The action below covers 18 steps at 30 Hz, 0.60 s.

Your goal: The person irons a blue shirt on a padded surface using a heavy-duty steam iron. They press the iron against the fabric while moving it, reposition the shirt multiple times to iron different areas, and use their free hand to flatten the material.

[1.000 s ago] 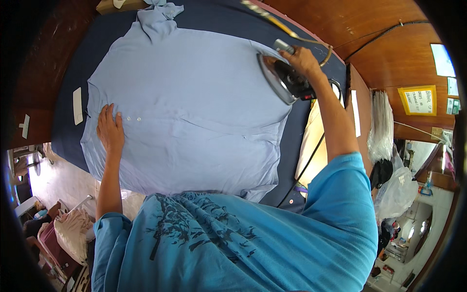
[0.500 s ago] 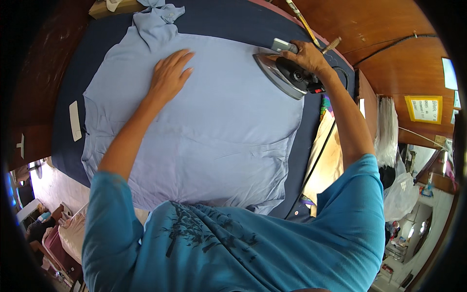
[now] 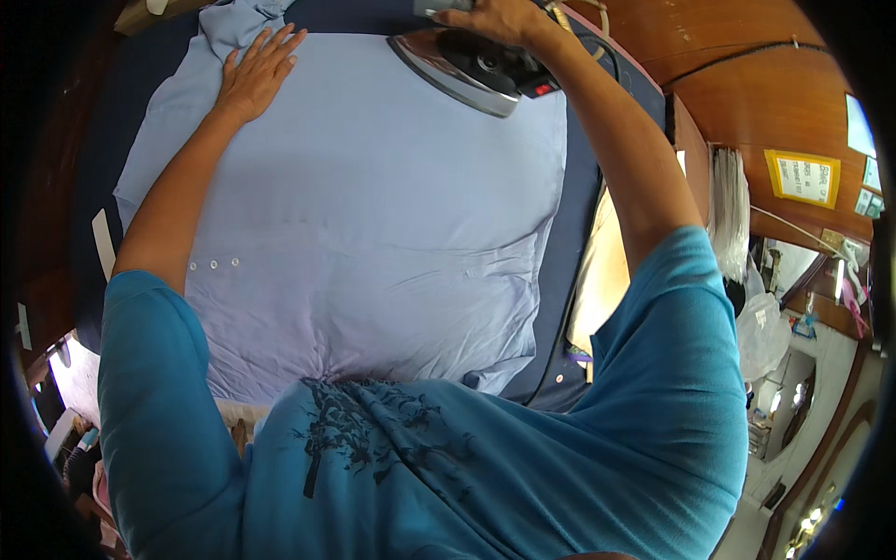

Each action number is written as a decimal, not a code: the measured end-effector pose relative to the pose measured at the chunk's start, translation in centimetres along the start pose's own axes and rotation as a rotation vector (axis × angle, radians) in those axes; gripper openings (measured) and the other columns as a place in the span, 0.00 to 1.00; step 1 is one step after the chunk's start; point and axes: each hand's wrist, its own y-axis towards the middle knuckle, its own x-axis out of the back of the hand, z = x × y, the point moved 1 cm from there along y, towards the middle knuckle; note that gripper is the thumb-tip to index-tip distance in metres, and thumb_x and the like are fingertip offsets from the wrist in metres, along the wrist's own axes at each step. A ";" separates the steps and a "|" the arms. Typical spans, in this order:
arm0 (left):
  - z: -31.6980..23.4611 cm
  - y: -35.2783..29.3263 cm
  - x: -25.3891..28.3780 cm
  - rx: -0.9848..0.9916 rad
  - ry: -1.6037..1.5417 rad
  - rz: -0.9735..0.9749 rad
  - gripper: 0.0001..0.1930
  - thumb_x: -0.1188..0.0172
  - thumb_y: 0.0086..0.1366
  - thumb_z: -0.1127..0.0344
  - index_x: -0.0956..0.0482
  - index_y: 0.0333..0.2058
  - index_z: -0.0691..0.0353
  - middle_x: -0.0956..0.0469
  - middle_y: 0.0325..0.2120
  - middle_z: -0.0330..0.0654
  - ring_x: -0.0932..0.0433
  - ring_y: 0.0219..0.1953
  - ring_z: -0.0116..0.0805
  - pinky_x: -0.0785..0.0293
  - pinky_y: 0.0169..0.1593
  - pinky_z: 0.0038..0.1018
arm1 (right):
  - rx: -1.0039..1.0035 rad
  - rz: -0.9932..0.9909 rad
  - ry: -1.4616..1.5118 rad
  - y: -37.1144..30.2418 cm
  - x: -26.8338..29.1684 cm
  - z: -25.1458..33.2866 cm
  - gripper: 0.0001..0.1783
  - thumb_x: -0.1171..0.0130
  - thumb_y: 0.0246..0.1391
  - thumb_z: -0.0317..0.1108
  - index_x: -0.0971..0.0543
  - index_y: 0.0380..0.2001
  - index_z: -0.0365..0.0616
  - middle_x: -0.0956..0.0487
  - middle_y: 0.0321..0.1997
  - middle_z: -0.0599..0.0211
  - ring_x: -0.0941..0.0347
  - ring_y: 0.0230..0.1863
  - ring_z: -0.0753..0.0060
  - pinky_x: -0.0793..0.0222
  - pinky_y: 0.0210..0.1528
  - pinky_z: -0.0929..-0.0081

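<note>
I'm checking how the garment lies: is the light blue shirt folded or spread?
Mostly spread: the shirt lies broad across the dark surface, the left hand on it, though cloth bunches at the picture's upper left.

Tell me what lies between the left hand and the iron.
Only a stretch of the blue shirt lies between the left hand and the iron; the head view shows it.

From my end, the top edge crops the right hand [image 3: 509, 21] — I cannot see its whole grip on the iron [image 3: 459, 73]. The teal T-shirt [image 3: 420, 476] hides part of the pale blue shirt [image 3: 392, 177].
</note>
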 end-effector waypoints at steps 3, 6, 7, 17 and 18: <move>0.0 0.2 -0.3 -0.002 -0.010 -0.016 0.23 0.73 0.70 0.48 0.51 0.63 0.31 0.54 0.66 0.25 0.57 0.67 0.31 0.60 0.65 0.51 | -0.060 0.031 -0.125 -2.1 1.4 -0.7 0.31 0.47 0.44 0.60 0.23 0.36 0.39 0.22 0.33 0.46 0.25 0.39 0.47 0.30 0.41 0.59; 0.1 0.1 -0.6 -0.012 0.040 -0.086 0.23 0.72 0.70 0.49 0.51 0.63 0.29 0.54 0.65 0.23 0.56 0.67 0.30 0.59 0.65 0.48 | -0.010 -0.066 -0.059 -3.9 -0.6 -5.2 0.42 0.48 0.45 0.66 0.27 0.48 0.35 0.22 0.40 0.46 0.24 0.40 0.54 0.32 0.48 0.69; 0.5 -0.4 -1.0 -0.023 0.037 -0.089 0.23 0.71 0.70 0.50 0.51 0.63 0.30 0.53 0.65 0.24 0.55 0.67 0.30 0.58 0.64 0.49 | -0.030 -0.084 -0.062 -4.8 -0.6 -6.1 0.43 0.49 0.44 0.67 0.26 0.47 0.36 0.22 0.39 0.45 0.24 0.39 0.53 0.31 0.46 0.67; -1.2 -0.7 1.1 -0.031 -0.134 -0.069 0.23 0.65 0.68 0.52 0.46 0.62 0.38 0.50 0.65 0.29 0.54 0.67 0.34 0.57 0.61 0.54 | -0.081 0.121 0.148 -11.5 0.0 -1.7 0.35 0.40 0.41 0.57 0.24 0.38 0.32 0.22 0.28 0.47 0.22 0.34 0.58 0.31 0.37 0.65; -0.9 -0.9 0.6 -0.002 -0.146 -0.080 0.23 0.64 0.68 0.52 0.45 0.62 0.38 0.49 0.64 0.29 0.53 0.66 0.33 0.57 0.61 0.54 | -0.094 0.186 0.133 -11.0 0.0 2.5 0.34 0.39 0.40 0.56 0.24 0.37 0.31 0.22 0.28 0.46 0.22 0.35 0.56 0.30 0.37 0.66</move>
